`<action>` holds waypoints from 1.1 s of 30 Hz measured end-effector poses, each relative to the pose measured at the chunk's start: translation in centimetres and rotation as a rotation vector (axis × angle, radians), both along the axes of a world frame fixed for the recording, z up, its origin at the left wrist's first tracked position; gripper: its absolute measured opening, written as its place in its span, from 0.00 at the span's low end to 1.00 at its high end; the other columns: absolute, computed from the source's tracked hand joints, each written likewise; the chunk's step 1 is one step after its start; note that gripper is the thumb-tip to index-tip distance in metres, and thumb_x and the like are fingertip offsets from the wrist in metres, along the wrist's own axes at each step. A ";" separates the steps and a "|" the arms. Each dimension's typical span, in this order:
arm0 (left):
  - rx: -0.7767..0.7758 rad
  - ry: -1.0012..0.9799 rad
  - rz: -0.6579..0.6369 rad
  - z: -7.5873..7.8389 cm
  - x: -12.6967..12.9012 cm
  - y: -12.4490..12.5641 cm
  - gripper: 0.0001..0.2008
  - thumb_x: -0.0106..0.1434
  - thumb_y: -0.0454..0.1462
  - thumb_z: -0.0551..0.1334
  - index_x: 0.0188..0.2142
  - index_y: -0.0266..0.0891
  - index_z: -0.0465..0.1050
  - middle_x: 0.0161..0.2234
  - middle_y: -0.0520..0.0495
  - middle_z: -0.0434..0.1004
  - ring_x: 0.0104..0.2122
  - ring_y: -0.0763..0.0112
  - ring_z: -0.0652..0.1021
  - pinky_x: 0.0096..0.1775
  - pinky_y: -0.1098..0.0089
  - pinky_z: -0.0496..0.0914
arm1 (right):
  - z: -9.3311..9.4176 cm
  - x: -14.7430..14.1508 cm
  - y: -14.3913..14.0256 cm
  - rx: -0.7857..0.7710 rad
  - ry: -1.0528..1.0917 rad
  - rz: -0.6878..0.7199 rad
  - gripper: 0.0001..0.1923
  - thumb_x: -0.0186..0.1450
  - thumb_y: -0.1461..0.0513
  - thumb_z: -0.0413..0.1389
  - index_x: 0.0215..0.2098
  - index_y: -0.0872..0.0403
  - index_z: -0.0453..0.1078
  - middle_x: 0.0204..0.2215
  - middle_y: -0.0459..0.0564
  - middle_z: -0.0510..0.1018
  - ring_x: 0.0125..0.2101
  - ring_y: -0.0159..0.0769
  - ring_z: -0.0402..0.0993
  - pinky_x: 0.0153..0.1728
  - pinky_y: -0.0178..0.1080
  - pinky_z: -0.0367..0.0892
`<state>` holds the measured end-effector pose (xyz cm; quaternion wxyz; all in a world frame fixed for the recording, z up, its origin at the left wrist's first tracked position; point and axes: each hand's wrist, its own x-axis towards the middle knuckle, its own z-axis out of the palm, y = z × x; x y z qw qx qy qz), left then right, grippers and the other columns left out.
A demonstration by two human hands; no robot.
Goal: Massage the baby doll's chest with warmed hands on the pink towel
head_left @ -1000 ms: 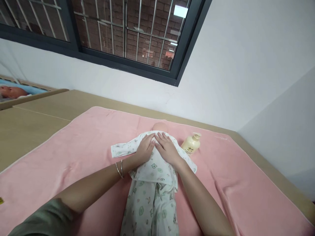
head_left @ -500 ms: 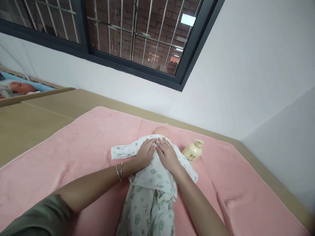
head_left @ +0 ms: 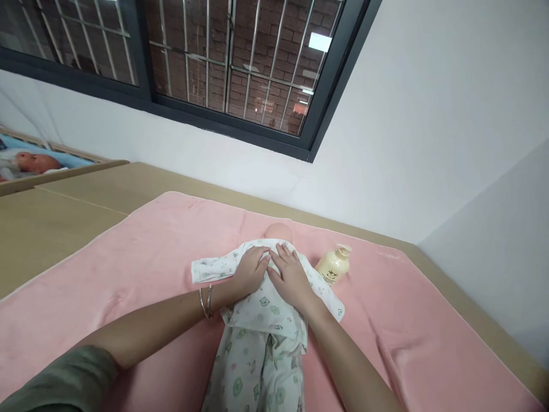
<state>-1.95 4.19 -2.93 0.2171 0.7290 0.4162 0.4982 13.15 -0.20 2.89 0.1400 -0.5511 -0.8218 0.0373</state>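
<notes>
A baby doll lies on a pink blanket, only the top of its head showing beyond its collar. It wears a white printed top and matching trousers. My left hand rests flat on the left side of the doll's upper body, fingers stretched out. On the right side lies my right hand, also flat, with its fingers a little spread. The fingertips of both hands nearly meet near the collar. A cream pump bottle lies or leans beside the doll's right-hand sleeve.
Beyond the blanket runs the tan table edge against a white wall. A dark-framed window with metal bars is above. At far left, another doll lies in a blue-lined wooden box.
My right hand's thumb and fingers have shifted slightly over the top, with the thumb further apart. The camera view has tilted a little; the doll and bottle stay in place.
</notes>
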 end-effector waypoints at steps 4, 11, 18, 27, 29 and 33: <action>-0.047 0.014 0.064 1.3 0.4 0.3 0.16 0.68 0.38 0.48 0.42 0.40 0.75 0.43 0.43 0.81 0.45 0.60 0.78 0.51 0.57 0.70 | -0.4 0.8 0.9 -0.042 0.028 -0.082 0.34 0.73 0.49 0.43 0.71 0.58 0.50 0.71 0.56 0.46 0.71 0.46 0.40 0.69 0.54 0.42; -0.082 0.035 0.097 1.4 0.7 0.5 0.14 0.67 0.38 0.50 0.40 0.42 0.74 0.41 0.45 0.81 0.43 0.60 0.78 0.50 0.58 0.70 | -0.9 0.3 0.6 -0.013 0.028 -0.093 0.33 0.73 0.50 0.43 0.71 0.58 0.51 0.71 0.56 0.49 0.71 0.46 0.40 0.69 0.53 0.41; -0.047 0.041 0.109 0.7 0.6 0.4 0.14 0.67 0.39 0.51 0.43 0.41 0.74 0.44 0.43 0.81 0.46 0.58 0.78 0.52 0.53 0.69 | -0.1 1.4 1.2 -0.025 0.036 0.007 0.34 0.73 0.48 0.46 0.70 0.56 0.53 0.71 0.56 0.49 0.71 0.46 0.42 0.69 0.53 0.42; -0.027 0.022 0.091 0.5 0.2 0.0 0.16 0.68 0.40 0.49 0.44 0.40 0.74 0.46 0.42 0.80 0.48 0.58 0.77 0.55 0.53 0.68 | -0.3 -1.5 -2.0 0.034 -0.056 -0.066 0.28 0.74 0.58 0.40 0.70 0.58 0.55 0.70 0.56 0.53 0.71 0.51 0.42 0.69 0.56 0.40; -0.026 0.022 0.082 0.5 0.2 0.0 0.17 0.69 0.40 0.49 0.44 0.40 0.74 0.46 0.42 0.81 0.48 0.58 0.77 0.55 0.53 0.69 | -0.4 -1.6 -1.9 0.025 -0.041 0.018 0.27 0.74 0.58 0.39 0.69 0.54 0.56 0.70 0.50 0.54 0.71 0.47 0.42 0.70 0.56 0.38; -0.007 0.058 0.093 0.5 0.2 -0.1 0.18 0.70 0.40 0.48 0.48 0.39 0.73 0.50 0.41 0.79 0.52 0.57 0.76 0.58 0.51 0.66 | -0.3 -0.1 -0.1 -0.030 0.035 -0.065 0.29 0.75 0.53 0.40 0.70 0.56 0.55 0.71 0.54 0.51 0.71 0.46 0.43 0.69 0.53 0.41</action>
